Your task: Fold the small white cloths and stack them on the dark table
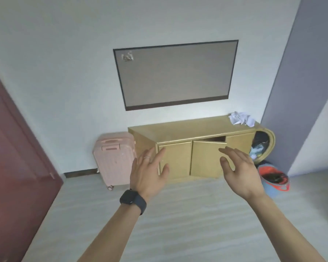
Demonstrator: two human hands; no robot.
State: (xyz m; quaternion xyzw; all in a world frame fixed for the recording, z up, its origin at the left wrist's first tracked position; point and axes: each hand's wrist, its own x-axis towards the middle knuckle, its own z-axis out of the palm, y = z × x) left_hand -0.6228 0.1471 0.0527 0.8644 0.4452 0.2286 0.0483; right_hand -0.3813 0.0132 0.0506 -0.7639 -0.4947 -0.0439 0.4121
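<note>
Left hand and right hand are raised with fingers spread, holding nothing. Crumpled white cloths lie heaped on the right end of the yellow cabinet; their number cannot be told. The cabinet's middle door is ajar, its interior dark. The sticker on the wall screen is illegible.

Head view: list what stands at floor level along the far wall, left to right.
In order: dark red door → pink suitcase → yellow cabinet → blue tub.
</note>
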